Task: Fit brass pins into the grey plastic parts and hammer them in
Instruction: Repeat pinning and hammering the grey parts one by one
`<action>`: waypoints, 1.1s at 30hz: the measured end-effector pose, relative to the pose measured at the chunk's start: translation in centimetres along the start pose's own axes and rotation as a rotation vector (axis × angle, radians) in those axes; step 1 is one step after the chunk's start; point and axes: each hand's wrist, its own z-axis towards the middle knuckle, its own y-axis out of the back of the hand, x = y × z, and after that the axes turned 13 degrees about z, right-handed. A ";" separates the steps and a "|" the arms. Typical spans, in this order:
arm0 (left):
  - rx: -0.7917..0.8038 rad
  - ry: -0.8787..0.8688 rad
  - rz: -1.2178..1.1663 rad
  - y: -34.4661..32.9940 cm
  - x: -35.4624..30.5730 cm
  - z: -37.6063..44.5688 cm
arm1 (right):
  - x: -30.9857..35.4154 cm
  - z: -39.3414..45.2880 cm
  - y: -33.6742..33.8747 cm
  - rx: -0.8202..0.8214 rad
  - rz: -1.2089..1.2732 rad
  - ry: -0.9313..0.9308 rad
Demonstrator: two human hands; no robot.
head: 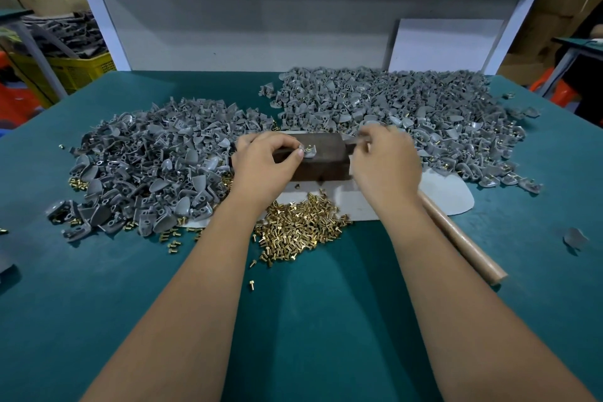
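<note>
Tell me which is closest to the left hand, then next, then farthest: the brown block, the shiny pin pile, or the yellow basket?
From the left hand:
1. Brown block, right under its fingertips.
2. Pin pile, just below, toward the person.
3. Yellow basket, far off, behind the table's left edge.

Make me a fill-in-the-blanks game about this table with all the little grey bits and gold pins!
1. The loose brass pins lie in a heap between the person's two ____.
2. The left hand pinches a grey part that rests on a dark ____.
3. The tabletop is coloured ____.
4. The wooden handle lies beside the ____ forearm.

Missing words: forearms; block; green; right
</note>
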 end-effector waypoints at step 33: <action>-0.082 0.092 0.035 -0.4 -0.3 0.9 | 0.6 -0.7 3.3 0.066 -0.035 0.001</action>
